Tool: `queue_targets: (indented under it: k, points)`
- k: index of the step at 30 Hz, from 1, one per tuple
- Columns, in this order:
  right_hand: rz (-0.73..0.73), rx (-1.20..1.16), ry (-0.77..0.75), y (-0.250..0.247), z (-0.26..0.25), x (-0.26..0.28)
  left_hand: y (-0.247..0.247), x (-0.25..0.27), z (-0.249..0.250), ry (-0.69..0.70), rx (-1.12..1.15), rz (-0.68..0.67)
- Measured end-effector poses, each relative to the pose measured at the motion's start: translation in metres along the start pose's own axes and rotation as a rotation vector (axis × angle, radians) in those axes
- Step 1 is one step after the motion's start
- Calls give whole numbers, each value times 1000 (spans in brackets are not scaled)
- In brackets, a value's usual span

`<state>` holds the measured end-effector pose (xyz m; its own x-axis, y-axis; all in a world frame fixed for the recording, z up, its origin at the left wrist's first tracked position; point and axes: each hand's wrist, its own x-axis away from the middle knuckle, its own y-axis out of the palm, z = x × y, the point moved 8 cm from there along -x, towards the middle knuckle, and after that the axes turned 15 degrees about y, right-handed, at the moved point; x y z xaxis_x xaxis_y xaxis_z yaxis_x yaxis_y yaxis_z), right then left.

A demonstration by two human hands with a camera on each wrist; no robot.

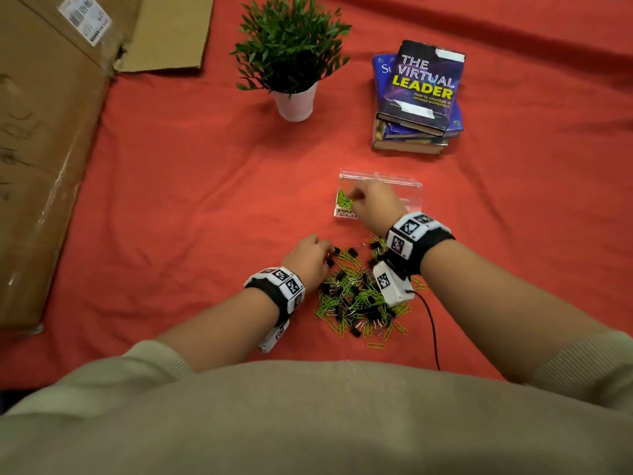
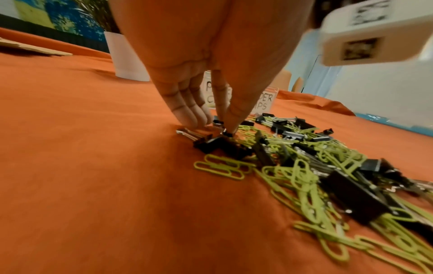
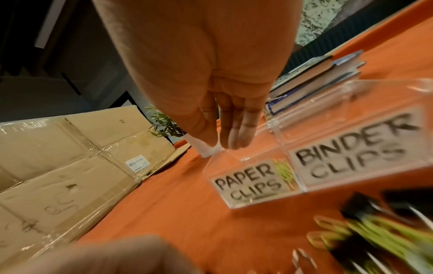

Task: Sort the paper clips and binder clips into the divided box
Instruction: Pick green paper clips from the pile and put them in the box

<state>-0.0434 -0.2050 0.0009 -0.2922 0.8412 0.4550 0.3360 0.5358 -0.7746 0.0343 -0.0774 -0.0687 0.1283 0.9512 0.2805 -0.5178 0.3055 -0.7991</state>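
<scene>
A mixed pile [image 1: 359, 296] of green paper clips and black binder clips lies on the red cloth in front of me. My left hand [image 1: 325, 256] reaches the pile's far left edge; in the left wrist view its thumb and forefinger [image 2: 223, 129] pinch a small black binder clip [image 2: 219, 122] still among the others. Beyond the pile stands the clear divided box [image 1: 380, 176], labelled PAPER CLIPS and BINDER CLIPS [image 3: 351, 148]. My right hand [image 1: 356, 197] hovers over its left compartment, fingers [image 3: 234, 137] straight and holding nothing that I can see. Green paper clips [image 3: 284, 170] lie in that compartment.
A potted plant [image 1: 296, 101] stands behind the box to the left, and a stack of books [image 1: 418, 97] behind it to the right. Flattened cardboard [image 1: 44, 149] covers the left side. A black cable [image 1: 431, 330] trails from my right wrist past the pile.
</scene>
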Motion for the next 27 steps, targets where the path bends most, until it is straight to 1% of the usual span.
queue_targets:
  k: [2,5,8,11,12,14,15,17,19,22,27]
  points:
    - [-55,44,-43,21,13,17,-3,-1,-5,-12,5,2]
    - [-144,189,-83,58,36,32,-6,-1,-8,-30,-11,0]
    - [-115,222,-35,65,63,33,-7,1,-10,-54,-27,-4]
    - [-21,189,32,53,81,31,-10,1,-9,-50,-31,25]
    - [10,179,32,49,82,32,-11,1,-6,-33,-28,43]
    - [46,161,-18,49,76,38,-11,-2,6,37,-32,57]
    - [37,155,-65,53,70,42,-8,-3,13,84,-39,44]
    - [-28,161,-134,68,61,50,-1,-6,26,150,-42,8]
    - [-78,167,-136,80,59,53,4,-7,31,154,-44,-2]
    - [-86,149,-82,85,62,54,11,-3,28,130,-87,-27]
    - [-121,215,-84,92,62,54,15,6,21,130,-106,-47]
